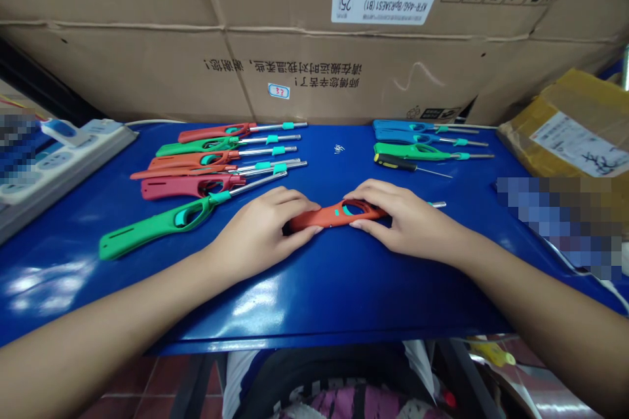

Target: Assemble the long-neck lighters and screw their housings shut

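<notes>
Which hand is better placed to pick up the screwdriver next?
Probably the right hand: the screwdriver lies just beyond it, while the left hand is farther off. Both hands hold an orange lighter, so the right would have to let go first.

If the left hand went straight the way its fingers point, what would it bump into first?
Beyond the orange lighter it holds, the left hand would probably meet the right hand, which grips the same lighter; exact depth is hard to judge.
</notes>
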### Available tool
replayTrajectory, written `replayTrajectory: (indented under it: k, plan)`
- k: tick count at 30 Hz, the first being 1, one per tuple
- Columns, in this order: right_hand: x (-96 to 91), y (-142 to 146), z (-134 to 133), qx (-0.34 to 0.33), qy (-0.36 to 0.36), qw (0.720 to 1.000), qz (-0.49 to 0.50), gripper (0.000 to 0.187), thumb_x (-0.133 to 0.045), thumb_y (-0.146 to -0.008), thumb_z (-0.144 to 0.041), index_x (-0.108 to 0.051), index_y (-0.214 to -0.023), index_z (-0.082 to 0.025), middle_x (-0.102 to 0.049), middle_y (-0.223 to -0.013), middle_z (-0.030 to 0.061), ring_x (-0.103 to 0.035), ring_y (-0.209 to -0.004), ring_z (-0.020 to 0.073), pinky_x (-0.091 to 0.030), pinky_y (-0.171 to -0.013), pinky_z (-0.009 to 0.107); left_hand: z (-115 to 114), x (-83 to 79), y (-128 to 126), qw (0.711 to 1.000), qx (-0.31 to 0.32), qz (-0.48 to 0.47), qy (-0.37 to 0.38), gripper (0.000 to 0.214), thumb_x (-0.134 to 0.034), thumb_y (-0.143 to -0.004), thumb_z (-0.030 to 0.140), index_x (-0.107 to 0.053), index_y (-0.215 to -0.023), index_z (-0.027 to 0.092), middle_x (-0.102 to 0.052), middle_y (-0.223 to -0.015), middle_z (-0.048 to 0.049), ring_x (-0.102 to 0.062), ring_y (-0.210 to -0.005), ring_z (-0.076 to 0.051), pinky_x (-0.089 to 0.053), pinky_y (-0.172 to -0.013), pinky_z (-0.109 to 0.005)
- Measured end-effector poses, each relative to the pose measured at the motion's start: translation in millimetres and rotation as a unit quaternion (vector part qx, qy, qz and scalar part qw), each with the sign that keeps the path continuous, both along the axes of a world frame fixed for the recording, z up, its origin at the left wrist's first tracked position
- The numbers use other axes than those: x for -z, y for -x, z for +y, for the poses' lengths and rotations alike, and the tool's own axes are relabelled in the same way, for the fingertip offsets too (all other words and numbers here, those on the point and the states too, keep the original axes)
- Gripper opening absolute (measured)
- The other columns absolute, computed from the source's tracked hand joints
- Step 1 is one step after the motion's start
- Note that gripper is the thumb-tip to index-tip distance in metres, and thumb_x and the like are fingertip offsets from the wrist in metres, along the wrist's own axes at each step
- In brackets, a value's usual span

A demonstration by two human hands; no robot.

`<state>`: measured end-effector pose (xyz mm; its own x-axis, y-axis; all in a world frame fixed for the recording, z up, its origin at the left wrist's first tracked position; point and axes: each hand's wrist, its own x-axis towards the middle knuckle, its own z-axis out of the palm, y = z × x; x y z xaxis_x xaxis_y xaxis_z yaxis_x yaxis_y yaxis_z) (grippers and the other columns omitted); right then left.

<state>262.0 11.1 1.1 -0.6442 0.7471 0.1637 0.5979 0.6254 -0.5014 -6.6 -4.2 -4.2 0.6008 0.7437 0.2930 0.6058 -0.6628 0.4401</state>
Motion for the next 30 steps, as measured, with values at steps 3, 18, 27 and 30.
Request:
replayTrajectory:
  k: [3, 18, 27, 30]
  plan:
    - [-1.0, 0.3, -0.6, 0.004, 0.000, 1.000, 0.002, 0.028, -0.062, -0.096, -0.029, -0.062, -0.123, -0.022, -0.066, -0.122, 0.0090, -0.063, -0.111, 0.0239, -0.052, -0.097, 0.038, -0.9, -1.3, -0.4, 1.000, -0.006, -0.001, 0.001, 0.024, -0.063, -0.096, 0.032, -0.071, -0.114, 0.018, -0.072, -0.109, -0.0081, -0.067, -0.097, -0.023, -0.057, -0.084, -0.037]
    - [4.9, 1.3, -0.4, 0.014, 0.005, 1.000, 0.003, 0.028, -0.067, -0.091, -0.027, -0.065, -0.118, -0.020, -0.065, -0.117, 0.0100, -0.064, -0.103, 0.0235, -0.053, -0.089, 0.037, 1.1, 2.1, -0.3, 1.000, 0.001, 0.024, -0.010, 0.026, -0.067, -0.094, 0.031, -0.072, -0.114, 0.016, -0.071, -0.107, -0.0084, -0.066, -0.100, -0.025, -0.057, -0.086, -0.039]
    - [2.1, 1.7, -2.2, 0.014, 0.002, 1.000, -0.010, 0.029, -0.067, -0.092, -0.025, -0.065, -0.120, -0.019, -0.065, -0.119, 0.0092, -0.063, -0.107, 0.0233, -0.052, -0.093, 0.037, -0.1, 1.2, -0.3, 0.999, -0.003, 0.034, -0.033, 0.025, -0.065, -0.095, 0.030, -0.071, -0.115, 0.016, -0.072, -0.108, -0.0079, -0.066, -0.100, -0.025, -0.057, -0.085, -0.039]
    - [3.6, 1.4, -2.2, 0.015, 0.000, 1.000, -0.015, 0.031, -0.067, -0.092, -0.027, -0.064, -0.122, -0.019, -0.063, -0.121, 0.0089, -0.062, -0.106, 0.0232, -0.052, -0.093, 0.038, -1.0, -0.4, 0.5, 0.999, -0.005, 0.036, -0.035, 0.025, -0.065, -0.095, 0.030, -0.072, -0.114, 0.016, -0.072, -0.108, -0.0076, -0.067, -0.099, -0.024, -0.058, -0.085, -0.038]
